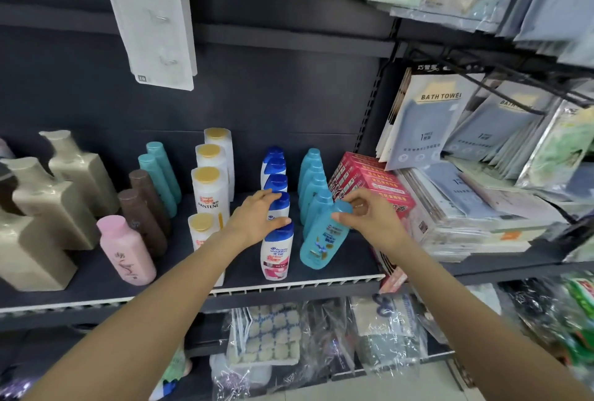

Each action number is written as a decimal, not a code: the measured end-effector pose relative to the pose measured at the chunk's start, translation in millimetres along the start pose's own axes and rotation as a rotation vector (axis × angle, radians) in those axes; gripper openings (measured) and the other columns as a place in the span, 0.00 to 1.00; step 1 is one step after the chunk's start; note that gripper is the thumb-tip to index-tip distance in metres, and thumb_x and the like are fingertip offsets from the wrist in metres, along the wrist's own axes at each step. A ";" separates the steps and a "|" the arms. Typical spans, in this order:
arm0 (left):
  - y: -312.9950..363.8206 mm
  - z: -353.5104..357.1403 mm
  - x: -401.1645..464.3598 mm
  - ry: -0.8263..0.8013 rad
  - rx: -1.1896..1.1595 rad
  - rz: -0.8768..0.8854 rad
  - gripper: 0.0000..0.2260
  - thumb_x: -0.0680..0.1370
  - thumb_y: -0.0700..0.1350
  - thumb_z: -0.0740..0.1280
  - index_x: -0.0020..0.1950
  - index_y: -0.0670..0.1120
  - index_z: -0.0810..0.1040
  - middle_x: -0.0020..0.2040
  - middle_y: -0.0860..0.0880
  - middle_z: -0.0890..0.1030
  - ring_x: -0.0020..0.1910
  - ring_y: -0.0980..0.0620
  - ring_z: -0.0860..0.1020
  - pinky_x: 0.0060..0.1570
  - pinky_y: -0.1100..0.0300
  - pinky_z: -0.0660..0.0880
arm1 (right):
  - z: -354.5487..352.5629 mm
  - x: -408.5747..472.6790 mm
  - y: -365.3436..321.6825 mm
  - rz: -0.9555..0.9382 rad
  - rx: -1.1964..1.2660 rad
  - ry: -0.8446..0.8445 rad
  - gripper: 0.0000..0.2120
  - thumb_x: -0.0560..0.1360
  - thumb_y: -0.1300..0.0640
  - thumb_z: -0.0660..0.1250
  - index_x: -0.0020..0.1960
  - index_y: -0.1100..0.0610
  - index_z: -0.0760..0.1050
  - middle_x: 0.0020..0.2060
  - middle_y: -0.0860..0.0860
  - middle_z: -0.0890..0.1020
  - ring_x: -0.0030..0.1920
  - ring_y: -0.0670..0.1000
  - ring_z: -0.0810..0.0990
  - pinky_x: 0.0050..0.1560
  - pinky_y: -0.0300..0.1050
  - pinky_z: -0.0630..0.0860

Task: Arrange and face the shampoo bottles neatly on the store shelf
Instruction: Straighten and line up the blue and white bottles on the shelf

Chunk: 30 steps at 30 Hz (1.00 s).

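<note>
up front on the shelf point(321, 281), left hand point(257, 219) gripping second of five head & shoulders bottles point(279, 204), right hand point(369, 215) pinching tilted front one of five teal bottles point(323, 240).

Glossy, smooth plastic on the tilted turquoise shampoo bottle point(323, 236) and the white blue-capped shampoo bottle point(275, 252); the dark shelf point(340, 264) beneath looks matt, and shiny crinkled clear film wraps the packets of cloth pads point(266, 336) below.
</note>
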<state>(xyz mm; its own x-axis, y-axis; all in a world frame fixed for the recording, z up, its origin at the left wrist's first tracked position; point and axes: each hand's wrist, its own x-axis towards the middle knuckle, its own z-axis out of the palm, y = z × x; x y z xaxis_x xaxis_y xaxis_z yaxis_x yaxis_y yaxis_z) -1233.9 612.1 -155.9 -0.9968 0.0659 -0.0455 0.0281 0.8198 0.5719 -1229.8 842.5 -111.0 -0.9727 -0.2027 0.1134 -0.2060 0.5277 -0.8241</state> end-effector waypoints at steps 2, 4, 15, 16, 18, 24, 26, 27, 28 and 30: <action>3.6 -1.9 -2.2 0.046 -0.033 0.021 0.28 0.77 0.52 0.66 0.74 0.48 0.63 0.76 0.48 0.60 0.73 0.47 0.60 0.71 0.48 0.60 | -9.5 -0.4 -15.4 -0.011 0.072 0.054 0.08 0.70 0.59 0.73 0.45 0.58 0.75 0.40 0.48 0.78 0.40 0.46 0.78 0.42 0.40 0.78; 11.6 -4.6 -4.9 0.109 -0.090 0.062 0.25 0.77 0.50 0.66 0.73 0.48 0.65 0.75 0.49 0.62 0.73 0.47 0.61 0.71 0.51 0.60 | -15.6 -0.7 -28.9 -0.004 0.178 0.097 0.07 0.70 0.60 0.73 0.44 0.57 0.75 0.40 0.49 0.77 0.41 0.48 0.78 0.44 0.49 0.80; 48.4 -48.7 -40.8 -0.193 -0.931 -0.402 0.21 0.78 0.62 0.56 0.54 0.46 0.75 0.47 0.39 0.83 0.42 0.46 0.83 0.39 0.56 0.81 | -20.1 -0.7 -55.7 0.141 0.883 0.266 0.03 0.74 0.61 0.68 0.45 0.60 0.75 0.49 0.59 0.81 0.53 0.55 0.81 0.51 0.49 0.81; 49.8 -54.0 -43.0 -0.202 -1.064 -0.399 0.20 0.78 0.60 0.58 0.55 0.45 0.75 0.48 0.38 0.83 0.42 0.46 0.83 0.38 0.57 0.81 | -18.9 -0.7 -57.2 0.136 0.924 0.260 0.02 0.75 0.62 0.67 0.45 0.60 0.75 0.47 0.58 0.81 0.52 0.54 0.82 0.51 0.49 0.81; 49.4 -63.0 -47.1 -0.155 -1.276 -0.350 0.15 0.79 0.55 0.62 0.56 0.45 0.75 0.50 0.38 0.82 0.42 0.46 0.84 0.37 0.59 0.81 | -16.9 -1.2 -59.7 0.136 0.987 0.247 0.02 0.76 0.63 0.66 0.46 0.61 0.76 0.44 0.56 0.82 0.48 0.52 0.82 0.48 0.46 0.82; 46.9 -84.8 -59.5 0.062 -1.301 -0.081 0.08 0.76 0.43 0.68 0.55 0.44 0.78 0.58 0.38 0.79 0.52 0.42 0.82 0.47 0.61 0.80 | -10.4 -1.8 -66.4 0.201 1.004 0.164 0.12 0.78 0.60 0.62 0.61 0.61 0.74 0.53 0.57 0.82 0.54 0.52 0.81 0.52 0.41 0.79; 49.4 -94.2 -66.4 0.172 -1.104 0.048 0.10 0.74 0.40 0.70 0.55 0.46 0.79 0.57 0.42 0.79 0.55 0.45 0.80 0.51 0.63 0.79 | -7.5 -2.5 -70.2 0.244 1.017 0.140 0.14 0.78 0.58 0.64 0.63 0.60 0.73 0.55 0.59 0.80 0.57 0.55 0.80 0.53 0.44 0.79; 50.8 -98.8 -71.4 0.227 -0.946 0.118 0.12 0.73 0.40 0.71 0.56 0.48 0.79 0.56 0.46 0.80 0.55 0.51 0.80 0.50 0.65 0.78 | -6.4 -3.0 -72.1 0.253 1.034 0.133 0.15 0.78 0.58 0.64 0.63 0.61 0.73 0.56 0.60 0.80 0.58 0.56 0.80 0.53 0.46 0.79; 52.5 -102.8 -76.5 0.270 -0.798 0.185 0.14 0.72 0.39 0.72 0.56 0.49 0.79 0.55 0.50 0.79 0.53 0.57 0.79 0.48 0.68 0.76 | -5.8 -3.6 -74.1 0.254 1.061 0.126 0.15 0.78 0.59 0.64 0.63 0.61 0.73 0.57 0.60 0.79 0.58 0.56 0.79 0.54 0.47 0.79; 56.3 -108.1 -88.5 0.321 -0.590 0.305 0.16 0.70 0.38 0.74 0.55 0.51 0.78 0.55 0.55 0.77 0.51 0.65 0.77 0.46 0.73 0.74 | -4.7 -4.7 -76.3 0.238 1.119 0.116 0.16 0.78 0.61 0.63 0.65 0.61 0.72 0.58 0.59 0.79 0.59 0.54 0.79 0.54 0.47 0.79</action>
<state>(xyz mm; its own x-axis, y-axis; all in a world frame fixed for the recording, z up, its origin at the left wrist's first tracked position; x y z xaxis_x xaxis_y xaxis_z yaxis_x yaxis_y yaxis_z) -1152.2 590.9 -31.2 -0.9266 -0.0018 0.3761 0.3526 0.3436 0.8704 -1210.0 807.1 -46.0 -0.9902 -0.0880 -0.1083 0.1379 -0.4980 -0.8562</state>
